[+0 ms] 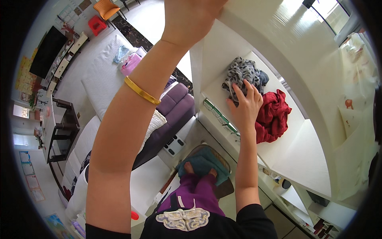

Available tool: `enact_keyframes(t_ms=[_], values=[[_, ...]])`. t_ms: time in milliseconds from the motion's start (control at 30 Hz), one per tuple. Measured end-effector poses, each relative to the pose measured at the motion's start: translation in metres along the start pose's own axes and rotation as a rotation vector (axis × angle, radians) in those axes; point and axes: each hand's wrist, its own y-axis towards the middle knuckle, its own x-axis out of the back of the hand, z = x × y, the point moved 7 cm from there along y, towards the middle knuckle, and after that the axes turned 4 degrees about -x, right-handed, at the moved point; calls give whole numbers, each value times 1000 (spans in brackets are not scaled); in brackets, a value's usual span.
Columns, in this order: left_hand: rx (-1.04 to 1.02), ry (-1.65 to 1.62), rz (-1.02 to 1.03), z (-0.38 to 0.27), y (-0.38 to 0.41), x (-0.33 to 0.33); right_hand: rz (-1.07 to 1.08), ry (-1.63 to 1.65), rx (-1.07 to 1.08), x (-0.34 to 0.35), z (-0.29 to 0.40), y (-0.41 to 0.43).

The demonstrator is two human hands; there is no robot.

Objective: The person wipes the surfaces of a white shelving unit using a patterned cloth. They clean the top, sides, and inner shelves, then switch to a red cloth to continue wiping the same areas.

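Note:
My right hand (246, 110) reaches into a white cabinet compartment (294, 146), fingers spread and touching a crumpled grey and black patterned cloth (243, 73). A piece of dark blue fabric (263, 78) shows behind that cloth. Beside my right hand, in the same compartment, lies a bunched red cloth (273, 119). My left hand (194, 18) is raised at the top edge of the view, near the cabinet's upper edge; its fingers are cut off or hidden, so its hold cannot be told. A gold bangle (141, 91) circles my left forearm.
My feet stand on a teal cloth (206, 161) over a seat or stool. A purple sofa (176, 104) with a white cover is at the left, a bathroom scale (174, 145) on the floor by it. Green-edged glass (219, 115) runs along the compartment. Lower shelves (298, 203) hold small items.

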Motion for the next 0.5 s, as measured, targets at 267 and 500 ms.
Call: enact_keyframes(t_ms=[267, 500], values=[[-82, -9, -29, 0, 1, 1, -282, 1095, -446, -8, -6, 16], [-50, -77, -31, -1, 2, -2, -134, 1416, -502, -56, 48, 11]])
